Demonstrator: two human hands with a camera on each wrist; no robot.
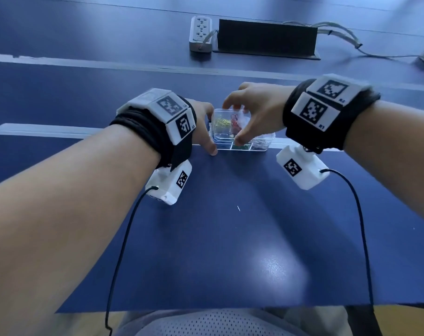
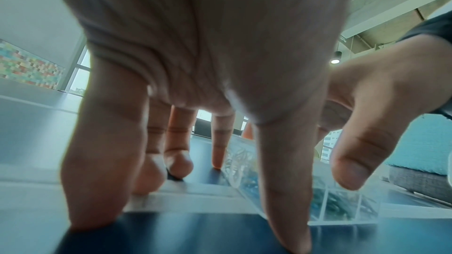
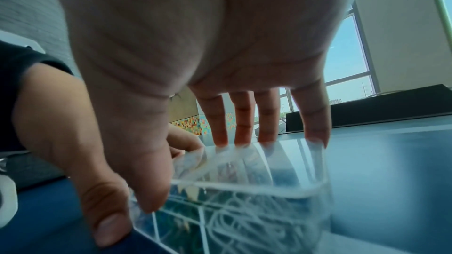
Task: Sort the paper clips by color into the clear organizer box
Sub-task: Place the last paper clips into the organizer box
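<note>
You have two hands, left hand (image 1: 203, 127) and right hand (image 1: 252, 112), at one clear organizer box (image 1: 242, 144); far off lie one power strip (image 1: 201, 32) and one black box (image 1: 266, 38).

Lying bare and open behind both wrists: a wide stretch of blue table (image 1: 218, 238), room enough for either hand. Crowding the small space between the fingers of the left hand (image 1: 203, 127) and right hand (image 1: 252, 112): the clear organizer box (image 1: 242, 132), with the right fingers and thumb arching over its top. Blocking the way well beyond the fingertips: a white power strip (image 1: 200, 32) and a black raised panel (image 1: 266, 38), with grey cables (image 1: 346, 37) trailing to the right of it.
</note>
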